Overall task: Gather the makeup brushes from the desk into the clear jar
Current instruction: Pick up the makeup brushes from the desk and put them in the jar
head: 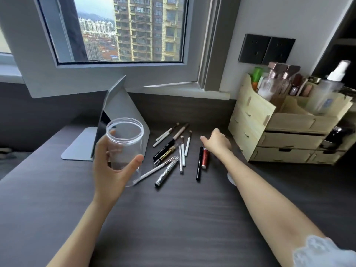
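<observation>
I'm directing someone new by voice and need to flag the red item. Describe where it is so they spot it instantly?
Find the wooden drawer organizer on the desk's right side. Just left of its base, under the reaching right hand, two slim items lie side by side. The red tube is the shorter, right-hand one; its neighbour, the black pen, is longer, and nothing else in the scatter is red.

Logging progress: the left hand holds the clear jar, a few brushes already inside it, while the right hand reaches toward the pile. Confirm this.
Wrong in one respect: the head view shows the clear jar empty. The left hand does hold it, and the right hand reaches toward the pile.
</observation>
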